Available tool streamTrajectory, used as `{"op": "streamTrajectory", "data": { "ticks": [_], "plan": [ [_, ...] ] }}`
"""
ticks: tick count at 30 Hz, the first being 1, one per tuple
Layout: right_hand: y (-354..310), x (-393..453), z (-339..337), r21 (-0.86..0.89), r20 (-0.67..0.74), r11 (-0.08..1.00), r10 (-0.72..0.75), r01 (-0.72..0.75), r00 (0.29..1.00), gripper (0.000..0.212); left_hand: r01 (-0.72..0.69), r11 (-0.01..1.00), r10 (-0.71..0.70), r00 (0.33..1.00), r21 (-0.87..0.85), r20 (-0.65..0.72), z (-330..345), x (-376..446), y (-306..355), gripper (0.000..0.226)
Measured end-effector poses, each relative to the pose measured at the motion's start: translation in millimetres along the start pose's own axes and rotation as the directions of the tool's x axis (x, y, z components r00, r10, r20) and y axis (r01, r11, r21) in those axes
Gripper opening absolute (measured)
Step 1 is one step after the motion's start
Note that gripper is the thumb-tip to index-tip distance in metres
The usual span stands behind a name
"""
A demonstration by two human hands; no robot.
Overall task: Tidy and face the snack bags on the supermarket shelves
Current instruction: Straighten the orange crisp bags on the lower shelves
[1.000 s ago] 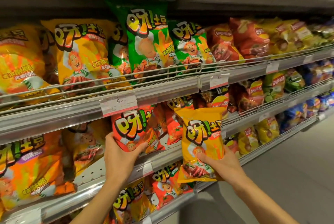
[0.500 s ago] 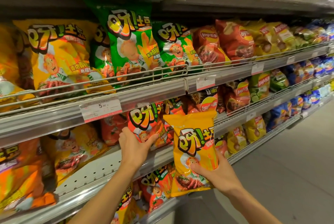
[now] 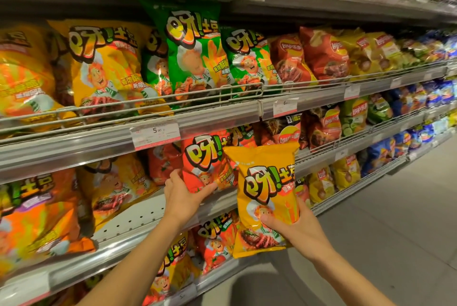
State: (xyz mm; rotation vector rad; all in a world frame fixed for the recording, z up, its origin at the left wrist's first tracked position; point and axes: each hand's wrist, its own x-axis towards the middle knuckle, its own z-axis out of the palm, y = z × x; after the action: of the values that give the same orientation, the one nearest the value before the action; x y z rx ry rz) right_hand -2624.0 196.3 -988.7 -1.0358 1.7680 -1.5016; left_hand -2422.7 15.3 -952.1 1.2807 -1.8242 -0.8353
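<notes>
The right hand (image 3: 300, 227) grips 1 yellow bag (image 3: 265, 197) low down, so it could tip. The left hand (image 3: 184, 194) holds the red bag (image 3: 206, 164), which could slide off the shelf (image 3: 138, 216).

head cam | forward and slightly down | close to shelves (image 3: 222, 117) | angled right down aisle

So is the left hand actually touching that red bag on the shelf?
Touching. The head view shows the left hand cupping the red bag at its lower edge, thumb on its front, no gap.
</notes>
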Motion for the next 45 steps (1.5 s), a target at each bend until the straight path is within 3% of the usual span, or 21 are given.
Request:
{"op": "streamTrajectory", "data": {
  "ticks": [2,4,8,11,16,21,24,28,37,45],
  "plan": [
    [-2.4,-7.2,5.2,0.005,-0.023,1.000,-0.014,0.014,1.000,0.074,-0.052,0.995,0.051,0.999,0.086,0.009,-13.7,-11.0,-14.5,0.100],
    [-6.0,-15.0,12.7,0.014,-0.029,1.000,-0.028,0.028,0.999,0.078,-0.115,0.964,0.116,0.993,0.238,0.010,-30.8,-24.4,-32.9,0.086],
    [-16.0,-29.9,38.6,-0.005,0.033,0.997,-0.074,0.074,0.997,0.089,-0.305,0.794,0.321,0.945,0.525,0.062,-67.1,-56.6,-65.7,0.058],
    [-22.5,-36.5,69.8,-0.032,0.120,0.995,-0.089,0.093,0.989,0.084,-0.383,0.654,0.395,0.908,0.652,0.137,-86.2,-80.1,-84.3,0.056],
    [-46.0,-26.7,134.3,-0.173,0.280,0.976,-0.079,0.131,0.957,0.079,-0.356,0.419,0.292,0.924,0.835,0.248,-109.1,-100.5,-95.6,0.076],
    [-74.1,13.3,197.5,-0.300,0.344,0.942,-0.042,0.152,0.938,0.069,-0.355,0.283,0.197,0.931,0.891,0.309,-117.7,-106.2,-109.4,0.085],
    [-86.3,38.8,222.9,-0.346,0.338,0.920,-0.063,0.186,0.939,0.072,-0.363,0.309,0.219,0.927,0.879,0.306,-120.1,-107.1,-116.5,0.080],
    [-96.0,61.6,234.2,-0.350,0.340,0.910,-0.100,0.224,0.935,0.070,-0.338,0.455,0.283,0.932,0.824,0.227,-122.0,-107.0,-122.6,0.079],
    [-96.0,85.3,239.3,-0.207,0.217,0.963,-0.126,0.171,0.968,0.077,-0.311,0.342,0.226,0.943,0.887,0.244,-122.2,-108.4,-118.7,0.072],
    [-89.5,90.0,249.9,-0.156,0.200,0.976,-0.120,0.153,0.972,0.081,-0.228,0.402,0.223,0.964,0.887,0.146,-116.7,-113.2,-109.0,0.065]
  ]
}}
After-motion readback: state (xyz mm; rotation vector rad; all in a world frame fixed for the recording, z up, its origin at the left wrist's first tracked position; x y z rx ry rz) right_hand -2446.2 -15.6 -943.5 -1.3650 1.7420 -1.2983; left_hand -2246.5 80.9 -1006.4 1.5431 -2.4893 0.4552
